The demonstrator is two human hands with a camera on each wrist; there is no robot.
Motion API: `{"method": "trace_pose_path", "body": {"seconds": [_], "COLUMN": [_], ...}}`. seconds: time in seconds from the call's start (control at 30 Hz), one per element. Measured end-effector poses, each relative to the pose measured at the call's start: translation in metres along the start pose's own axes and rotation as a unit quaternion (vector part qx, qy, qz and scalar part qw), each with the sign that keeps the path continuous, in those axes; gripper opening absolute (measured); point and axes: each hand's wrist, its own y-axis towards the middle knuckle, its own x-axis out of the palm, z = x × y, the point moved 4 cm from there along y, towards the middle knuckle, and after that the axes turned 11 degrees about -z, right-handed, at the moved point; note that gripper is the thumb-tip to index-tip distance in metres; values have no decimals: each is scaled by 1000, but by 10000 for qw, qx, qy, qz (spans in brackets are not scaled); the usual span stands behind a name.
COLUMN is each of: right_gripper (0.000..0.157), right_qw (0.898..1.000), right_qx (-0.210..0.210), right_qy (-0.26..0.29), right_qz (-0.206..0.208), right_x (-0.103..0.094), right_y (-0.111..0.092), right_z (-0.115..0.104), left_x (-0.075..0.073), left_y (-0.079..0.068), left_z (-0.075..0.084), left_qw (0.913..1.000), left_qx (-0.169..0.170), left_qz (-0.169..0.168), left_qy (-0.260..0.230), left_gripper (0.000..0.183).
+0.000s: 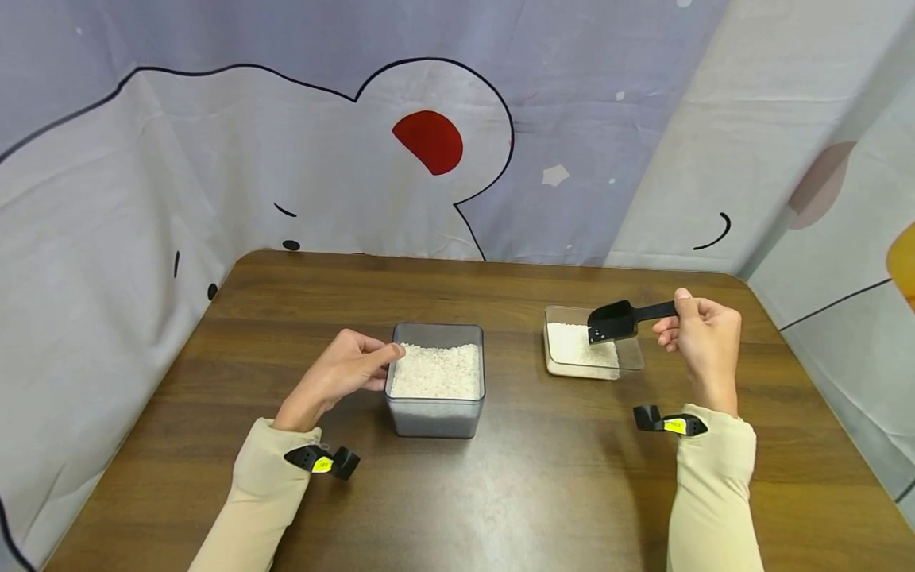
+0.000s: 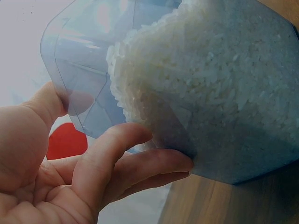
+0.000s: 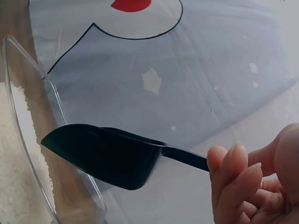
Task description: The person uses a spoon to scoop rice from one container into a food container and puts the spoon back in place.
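A bluish see-through square container (image 1: pixel 436 417) full of rice (image 1: pixel 438 373) stands mid-table. My left hand (image 1: pixel 348 368) grips its left wall, thumb over the rim and fingers outside; the left wrist view shows the fingertips (image 2: pixel 175 161) against the wall. Over a shallow clear tray (image 1: pixel 629 353) of white rice (image 1: pixel 572 343), my right hand (image 1: pixel 704 338) holds a black scoop (image 1: pixel 612 322) by its handle. A few grains cling inside the scoop's bowl. In the right wrist view the scoop (image 3: pixel 107 156) is nearly level, above the tray's rim.
The brown wooden table (image 1: pixel 543 477) reaches back to a printed curtain (image 1: pixel 322 159) hanging behind it and along both sides. The rice tray sits to the right of the square container, with a strip of table between them.
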Motion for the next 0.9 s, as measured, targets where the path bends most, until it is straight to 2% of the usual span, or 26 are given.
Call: {"method": "trace_pose_path", "body": {"seconds": [0.07,0.23,0.33,0.43,0.57,0.63,0.9], "right_gripper": [29,29,29,28,25,27,20], "right_qw": [9999,10000,9995,9966,9834,9768,9543], "right_qx": [-36,31,202,329,450,486,329], "right_qy": [-108,40,225,755,1708,2005,2650], "right_qz": [-10,37,81,-37,-413,-579,-1342], "right_x": [0,0,0,2,9,13,41], "right_y": [-1,-3,-4,-4,-4,-4,-12], "right_z": [-2,-3,-2,-2,-2,-3,-12], "left_x": [0,0,0,0,0,0,0], "left_y": [0,-1,-1,0,0,0,0], "left_z": [0,-1,0,0,0,0,0], "left_qw": [10000,10000,10000,10000,10000,10000,10000], "left_qx": [-17,-17,12,30,20,8,-21], "left_qz": [19,33,22,19,16,22,48], "left_qy": [1,-6,10,27,18,18,34], "left_gripper": [36,36,36,37,37,37,35]}}
